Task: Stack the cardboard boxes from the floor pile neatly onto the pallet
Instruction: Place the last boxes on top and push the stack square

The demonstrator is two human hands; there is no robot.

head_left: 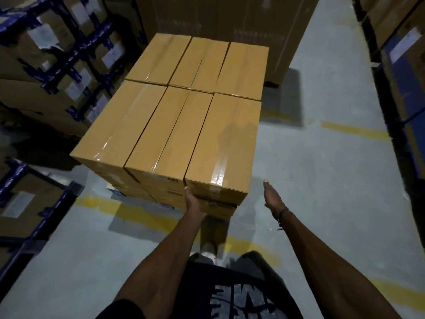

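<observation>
A block of taped brown cardboard boxes (174, 107) stands stacked in several layers in front of me, its top layer two rows of three. The pallet beneath is almost wholly hidden. My left hand (193, 201) presses against the near end of the front right box (226, 143), just under its lower left corner, fingers against the cardboard. My right hand (272, 195) hovers flat with straight fingers a little to the right of that box, touching nothing.
Racks with blue frames and labelled cartons (59, 65) line the left side. A tall dark carton block (230, 24) stands behind the stack. More racking (400, 77) runs along the right. Grey floor with yellow lines (354, 131) lies to the right.
</observation>
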